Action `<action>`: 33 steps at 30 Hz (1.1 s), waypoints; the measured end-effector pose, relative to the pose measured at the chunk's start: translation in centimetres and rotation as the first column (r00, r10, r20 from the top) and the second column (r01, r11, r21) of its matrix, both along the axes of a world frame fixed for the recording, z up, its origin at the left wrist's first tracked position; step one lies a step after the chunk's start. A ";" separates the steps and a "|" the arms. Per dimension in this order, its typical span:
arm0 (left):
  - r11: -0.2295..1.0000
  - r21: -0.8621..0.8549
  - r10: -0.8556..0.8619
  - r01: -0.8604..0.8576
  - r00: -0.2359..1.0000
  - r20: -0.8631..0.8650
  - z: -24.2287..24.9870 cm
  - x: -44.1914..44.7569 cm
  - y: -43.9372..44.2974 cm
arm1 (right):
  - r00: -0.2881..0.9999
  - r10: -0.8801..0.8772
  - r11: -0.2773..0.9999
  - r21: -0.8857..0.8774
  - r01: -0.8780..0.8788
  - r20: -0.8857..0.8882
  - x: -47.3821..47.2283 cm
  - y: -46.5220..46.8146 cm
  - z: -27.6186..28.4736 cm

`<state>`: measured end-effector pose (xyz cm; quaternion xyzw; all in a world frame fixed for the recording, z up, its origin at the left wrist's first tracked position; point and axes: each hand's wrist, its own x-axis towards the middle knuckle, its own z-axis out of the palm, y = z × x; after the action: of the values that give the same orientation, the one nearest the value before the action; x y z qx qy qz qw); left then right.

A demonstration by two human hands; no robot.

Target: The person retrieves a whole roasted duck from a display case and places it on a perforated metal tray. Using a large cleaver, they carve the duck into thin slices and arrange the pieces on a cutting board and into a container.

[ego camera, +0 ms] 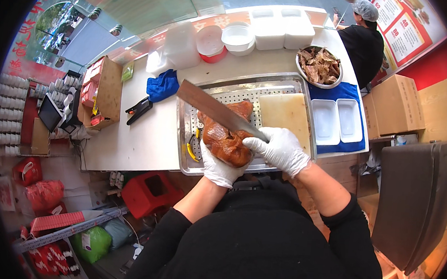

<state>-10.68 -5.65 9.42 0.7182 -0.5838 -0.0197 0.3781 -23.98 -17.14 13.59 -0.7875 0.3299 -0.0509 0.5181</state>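
In a white glove, my left hand [221,170] holds a glossy brown roasted bird [223,141] from below, near the front edge of a perforated metal tray [181,152]. My right hand [279,149], also gloved, grips the handle of a cleaver [210,105]. The wide blade lies across the bird's upper side and points to the upper left; whether it touches the meat I cannot tell. On the tray's right half rests a pale cutting board [284,108]. Yellow-handled shears [192,147] lie on the tray left of the bird.
A bowl of meat pieces [318,66] stands at the back right, above two white containers [326,121] on a blue cloth. Left of the tray are a crumpled blue cloth [162,85] and a black stapler [139,110]. Plastic tubs [236,35] line the back. A person [362,44] is beyond the counter's right end.
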 end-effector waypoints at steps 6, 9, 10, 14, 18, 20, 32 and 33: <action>0.998 -0.017 0.055 -0.054 0.996 0.070 0.2 -0.5 -0.5 | 0.986 0.095 0.994 -0.049 -0.102 -0.136 0.4 0.7 1.3; 0.998 -0.020 0.063 -0.062 0.995 0.082 0.3 -0.8 -0.7 | 0.975 0.106 0.994 0.009 -0.106 -0.195 0.3 0.1 2.4; 0.998 -0.019 0.065 -0.063 0.994 0.086 0.3 -0.9 -0.8 | 0.970 0.108 0.994 -0.005 -0.112 -0.219 0.2 0.0 2.7; 0.997 -0.024 0.078 -0.076 0.992 0.103 0.3 -1.3 -1.0 | 0.975 0.068 0.994 -0.072 -0.085 -0.213 -0.1 0.4 3.2; 0.996 -0.025 0.089 -0.086 0.988 0.127 0.3 -1.6 -1.2 | 0.984 0.010 0.992 -0.121 -0.031 -0.176 0.2 1.2 2.6; 0.996 -0.026 0.086 -0.083 0.988 0.132 0.4 -1.6 -1.2 | 0.984 0.002 0.993 -0.119 -0.024 -0.175 0.3 1.4 2.0; 0.999 -0.001 0.052 -0.052 0.979 0.197 0.8 -0.3 -0.8 | 0.883 -0.362 0.793 0.596 0.124 0.299 -2.5 1.0 0.4; 0.999 0.004 0.052 -0.054 0.976 0.211 0.9 -0.1 -0.7 | 0.844 -0.416 0.811 0.558 0.176 0.339 -3.7 0.2 0.2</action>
<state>-10.78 -6.32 10.32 0.7333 -0.6010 0.0638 0.3113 -27.64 -16.90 13.76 -0.5270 0.3255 -0.2238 0.7525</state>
